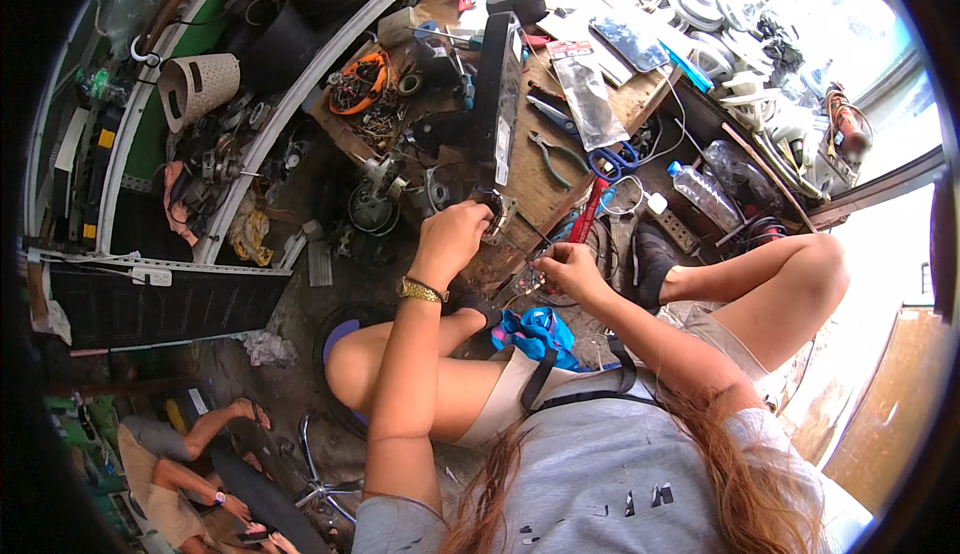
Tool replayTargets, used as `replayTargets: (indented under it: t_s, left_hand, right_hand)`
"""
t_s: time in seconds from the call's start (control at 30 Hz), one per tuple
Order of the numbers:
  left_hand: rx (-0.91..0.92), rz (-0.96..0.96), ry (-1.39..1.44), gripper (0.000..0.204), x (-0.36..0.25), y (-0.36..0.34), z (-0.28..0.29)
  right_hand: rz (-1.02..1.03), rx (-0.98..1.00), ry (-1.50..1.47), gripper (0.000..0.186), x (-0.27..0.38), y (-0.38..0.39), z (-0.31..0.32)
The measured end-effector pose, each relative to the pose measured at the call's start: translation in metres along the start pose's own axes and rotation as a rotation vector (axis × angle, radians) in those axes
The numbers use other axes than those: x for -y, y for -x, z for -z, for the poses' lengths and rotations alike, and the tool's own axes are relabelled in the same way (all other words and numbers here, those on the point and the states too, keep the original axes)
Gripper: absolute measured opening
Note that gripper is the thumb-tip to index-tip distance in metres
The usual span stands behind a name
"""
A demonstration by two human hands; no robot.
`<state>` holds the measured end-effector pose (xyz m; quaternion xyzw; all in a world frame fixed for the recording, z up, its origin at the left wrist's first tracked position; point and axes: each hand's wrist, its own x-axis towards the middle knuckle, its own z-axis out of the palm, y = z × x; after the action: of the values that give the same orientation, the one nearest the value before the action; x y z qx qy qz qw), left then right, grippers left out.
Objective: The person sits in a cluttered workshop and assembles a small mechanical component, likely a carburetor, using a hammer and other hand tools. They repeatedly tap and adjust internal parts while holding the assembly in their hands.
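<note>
My left hand, a gold-coloured watch on its wrist, closes on a small round motor part at the near edge of the wooden workbench. It looks like a stator, with dark windings and a pale rim. To its right, my right hand is pinched; what is between the fingertips is too small to make out. Pliers with green handles lie on the bench beyond my hands. Near them are blue-handled scissors and a long black case. A red tool leans by the bench edge.
An orange-rimmed container and loose screws crowd the bench's left. White fan parts pile up at the far right, near a plastic bottle and a power strip. A blue cloth lies between my legs. Another person sits lower left.
</note>
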<state>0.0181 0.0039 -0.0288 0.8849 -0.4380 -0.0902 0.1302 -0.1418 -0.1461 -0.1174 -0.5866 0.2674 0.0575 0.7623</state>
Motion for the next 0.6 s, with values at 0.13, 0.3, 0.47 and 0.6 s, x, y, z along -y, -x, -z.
replayTargets:
  t_s: [0.13, 0.3, 0.47, 0.6]
  left_hand:
    - [0.037, 0.035, -0.001, 0.012, -0.003, -0.001, 0.003]
    - [-0.007, 0.057, 0.059, 0.012, -0.007, -0.005, 0.01]
    - [-0.152, 0.162, 0.041, 0.012, -0.005, -0.005, 0.018]
    - [-0.259, 0.205, 0.188, 0.01, 0.006, -0.006, 0.023]
  right_hand:
    - [0.013, -0.017, 0.01, 0.018, 0.002, 0.001, -0.004]
    - [0.029, 0.016, 0.043, 0.019, 0.004, -0.011, -0.011]
    - [0.131, -0.01, 0.103, 0.02, 0.006, -0.016, -0.021]
    - [0.229, -0.062, 0.138, 0.017, 0.004, -0.012, -0.022]
